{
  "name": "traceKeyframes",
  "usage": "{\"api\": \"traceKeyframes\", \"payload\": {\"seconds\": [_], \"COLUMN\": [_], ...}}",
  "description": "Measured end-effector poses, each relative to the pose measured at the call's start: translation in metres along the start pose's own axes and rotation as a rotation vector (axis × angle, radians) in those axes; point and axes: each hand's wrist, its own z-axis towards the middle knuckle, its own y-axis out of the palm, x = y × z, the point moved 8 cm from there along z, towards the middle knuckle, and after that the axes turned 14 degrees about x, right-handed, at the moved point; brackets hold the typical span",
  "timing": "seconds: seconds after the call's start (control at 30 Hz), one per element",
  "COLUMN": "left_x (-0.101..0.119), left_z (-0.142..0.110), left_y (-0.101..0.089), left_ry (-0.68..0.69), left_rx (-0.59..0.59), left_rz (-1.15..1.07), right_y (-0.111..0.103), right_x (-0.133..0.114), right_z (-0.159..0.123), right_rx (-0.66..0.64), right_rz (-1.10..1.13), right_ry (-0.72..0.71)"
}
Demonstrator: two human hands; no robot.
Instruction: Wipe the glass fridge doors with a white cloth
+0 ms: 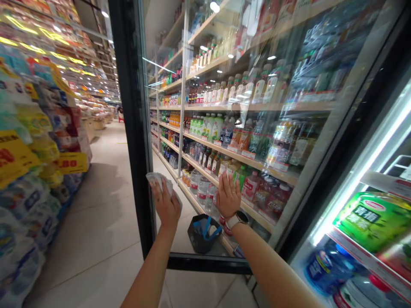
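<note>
- Cloth [156, 175]: pale greyish white, no pattern made out.
- Door frame [127, 94]: black.
- Watch [243, 217]: dark face, white strap.
- Bucket [197, 243]: black; bright blue strips [207, 227] across its top.
- Shelf edges [237, 155]: light wood tone, dotted with red-and-white labels.
- Bottles mid-shelf [217, 128]: pale green and white, green caps; further along, a block of orange bottles [174, 119].
- Green pack [369, 222], right: white characters on a dark patch, red-and-white oval above.
- Bottle below it [324, 267]: deep blue.
- Price signs [73, 163], left: yellow, red figures.
- Floor [105, 222]: pale beige, thin-lined tile grid.
- Overhead light strips [21, 23]: vivid yellow.
</note>
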Motion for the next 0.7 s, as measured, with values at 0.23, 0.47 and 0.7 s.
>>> {"api": "traceKeyframes", "payload": {"seconds": [0.23, 0.47, 0.7], "left_x": [0.098, 0.122, 0.04], "left_z": [-0.035, -0.035, 0.017], "left_y": [0.027, 0.034, 0.009], "left_ry": [0.149, 0.315, 0.067], "left_rx": [-0.032, -0.039, -0.008], "left_rz": [-0.135, -0.085, 0.025], "right_y": [-0.003, -0.002, -0.007], "right_x": [0.002, 0.005, 0.002], "right_z": [-0.001, -0.004, -0.001], "right_rx": [0.017, -0.006, -0.01], "right_rz": [0.015, 0.002, 0.003], "right_ry": [0.001, -0.004, -0.018]}}
